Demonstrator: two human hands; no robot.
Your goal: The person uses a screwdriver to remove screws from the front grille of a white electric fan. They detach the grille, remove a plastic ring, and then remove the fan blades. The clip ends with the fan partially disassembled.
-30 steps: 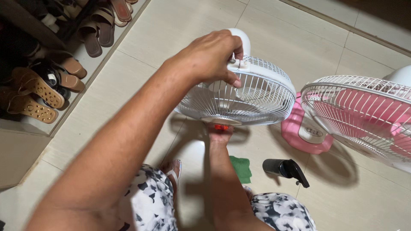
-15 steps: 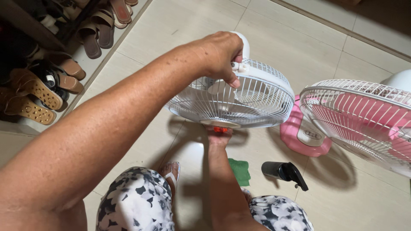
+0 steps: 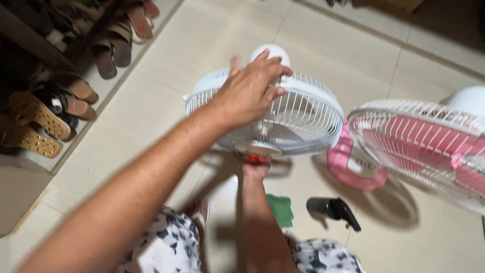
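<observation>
White wire-grille fan (image 3: pixel 298 119), tilted, on floor

the left arm stretches forward across the view, bare from elbow to wrist, and the left hand (image 3: pixel 251 91) lies palm down with fingers spread and flat. the right forearm runs straight up from below, and the right hand (image 3: pixel 255 167) is curled closed, mostly hidden and blurred.

The left hand (image 3: pixel 250 91) lies on top of the fan (image 3: pixel 283 119). The right hand (image 3: pixel 255 167) is under its front. A second fan (image 3: pixel 424 146) stands to the right. A cloth (image 3: pixel 280 210) and a bottle (image 3: pixel 333 210) lie on the floor (image 3: pixel 151 116) before them. Sandals (image 3: pixel 45 111) are at the left.
</observation>
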